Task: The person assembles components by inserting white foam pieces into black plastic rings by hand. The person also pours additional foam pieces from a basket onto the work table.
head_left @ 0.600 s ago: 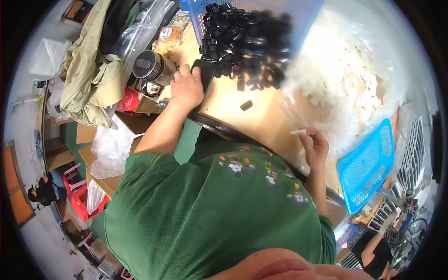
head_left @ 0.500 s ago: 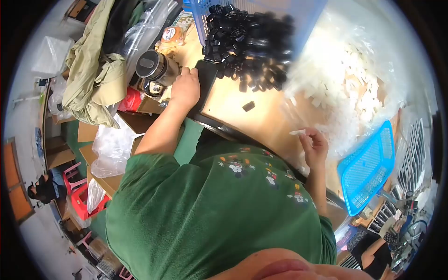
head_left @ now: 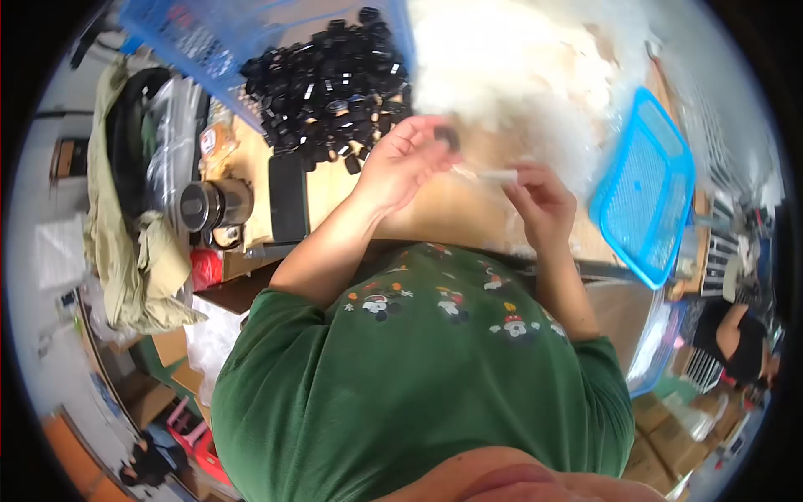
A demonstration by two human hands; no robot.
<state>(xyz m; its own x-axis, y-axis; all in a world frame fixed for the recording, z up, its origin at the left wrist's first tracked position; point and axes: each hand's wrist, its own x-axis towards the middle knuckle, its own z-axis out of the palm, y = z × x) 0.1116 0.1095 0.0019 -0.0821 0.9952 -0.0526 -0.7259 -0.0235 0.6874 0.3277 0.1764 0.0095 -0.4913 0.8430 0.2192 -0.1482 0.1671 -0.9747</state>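
The left grip (head_left: 400,167) pinches a black piece (head_left: 447,137); the right grip (head_left: 545,202), near it, pinches a white strip (head_left: 498,176) by one end, presumably leaving the other clear. Just beyond the left grip, black parts (head_left: 335,94) lie heaped, seemingly for easy reach.

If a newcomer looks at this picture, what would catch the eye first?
Probably the heap of black parts by the blue crate, upper left of centre. Next, near the middle, the left hand holds a small black piece and the right hand a white one. A bright blue tray stands out at the right.
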